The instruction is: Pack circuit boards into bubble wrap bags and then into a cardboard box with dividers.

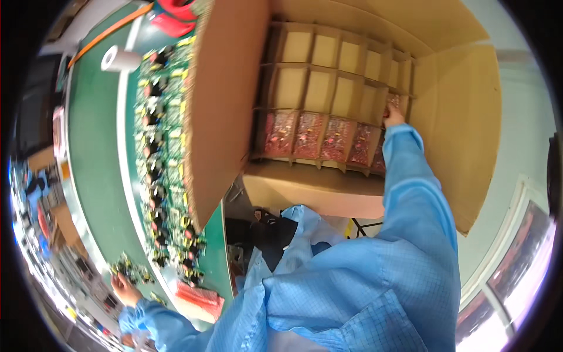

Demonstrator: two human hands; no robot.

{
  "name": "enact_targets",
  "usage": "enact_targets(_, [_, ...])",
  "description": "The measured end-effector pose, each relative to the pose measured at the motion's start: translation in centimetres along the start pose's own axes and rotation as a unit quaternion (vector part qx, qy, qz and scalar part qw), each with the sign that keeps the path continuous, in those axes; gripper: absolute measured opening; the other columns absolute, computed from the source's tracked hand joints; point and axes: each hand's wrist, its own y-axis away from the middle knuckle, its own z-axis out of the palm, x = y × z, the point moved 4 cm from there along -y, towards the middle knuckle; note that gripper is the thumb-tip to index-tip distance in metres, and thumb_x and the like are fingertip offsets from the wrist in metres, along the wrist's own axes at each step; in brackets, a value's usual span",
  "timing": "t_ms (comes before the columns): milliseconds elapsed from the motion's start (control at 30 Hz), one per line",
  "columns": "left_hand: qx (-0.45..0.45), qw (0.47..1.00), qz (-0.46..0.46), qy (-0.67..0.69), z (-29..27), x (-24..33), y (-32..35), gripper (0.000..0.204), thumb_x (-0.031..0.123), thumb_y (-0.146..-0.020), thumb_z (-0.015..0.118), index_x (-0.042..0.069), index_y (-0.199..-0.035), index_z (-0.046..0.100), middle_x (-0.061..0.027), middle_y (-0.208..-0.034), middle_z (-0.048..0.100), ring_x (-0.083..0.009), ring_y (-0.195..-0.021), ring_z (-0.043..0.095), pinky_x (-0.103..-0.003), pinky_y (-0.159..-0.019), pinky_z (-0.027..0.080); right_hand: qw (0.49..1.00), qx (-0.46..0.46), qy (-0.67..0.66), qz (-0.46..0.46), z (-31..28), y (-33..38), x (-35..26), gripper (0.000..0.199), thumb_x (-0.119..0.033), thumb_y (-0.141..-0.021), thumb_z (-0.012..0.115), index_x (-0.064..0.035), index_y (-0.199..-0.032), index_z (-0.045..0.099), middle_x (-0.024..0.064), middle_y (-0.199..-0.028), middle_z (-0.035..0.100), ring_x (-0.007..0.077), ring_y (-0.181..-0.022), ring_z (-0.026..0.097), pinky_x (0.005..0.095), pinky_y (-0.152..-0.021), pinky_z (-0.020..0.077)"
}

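Observation:
My right hand (394,116) reaches into a compartment at the right side of a large cardboard carton (366,203), its fingers closed on a pink bubble-wrap bag (394,101). The bag's lower part is hidden by the hand and divider. Similar pink bags (309,134) with parts inside fill the near row of compartments. Far to the left, my left hand (124,290) grips the edge of a green circuit board (132,270) at the green-topped bench. Its fingers are small in view and partly covered by the board.
Rows of circuit boards (153,141) line the green bench (94,152) beside the carton's raised flap (226,100). A stack of flat pink bags (200,299) lies near my left arm. A white roll (120,60) and a red object (173,23) are farther back.

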Motion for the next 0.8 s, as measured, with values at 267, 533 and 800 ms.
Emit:
enact_targets(267, [-0.002,0.983,-0.019,0.181,-0.8,11.7,8.7,0.055,0.002,-0.085,0.058,0.010,-0.134,0.034,-0.0044,-0.102,0.056,-0.0099,-0.087,0.052,-0.022,-0.075,0.044,0.884,-0.059,-0.346,-0.309,-13.9,23.0,-39.2,0.017,0.001,-0.083,0.053,-0.0024,-0.096,0.062,0.0107,-0.092,0.060,0.0200,-0.085,0.058,0.0293,-0.078,0.0459])
enact_targets(533, [-0.085,0.974,0.038,0.209,-2.9,12.6,17.9,0.070,0.007,-0.070,0.073,0.006,-0.132,0.038,-0.0063,-0.094,0.060,-0.0166,-0.072,0.053,-0.028,-0.068,0.045,0.680,-0.335,-0.341,-0.556,-8.4,43.8,-62.4,0.024,-0.007,-0.079,0.063,-0.0039,-0.102,0.060,0.0095,-0.090,0.058,0.0211,-0.076,0.059,0.0290,-0.065,0.0473])
enact_targets(800, [-0.018,0.979,0.183,0.088,-5.9,5.5,22.6,0.076,0.007,-0.059,0.068,0.007,-0.130,0.043,-0.0056,-0.075,0.054,-0.0228,-0.075,0.053,-0.035,-0.067,0.042,0.648,-0.476,-0.055,-0.592,-0.3,57.3,-66.2,0.028,-0.027,-0.069,0.067,-0.0016,-0.080,0.059,0.0133,-0.068,0.057,0.0296,-0.064,0.056,0.0385,-0.058,0.0450])
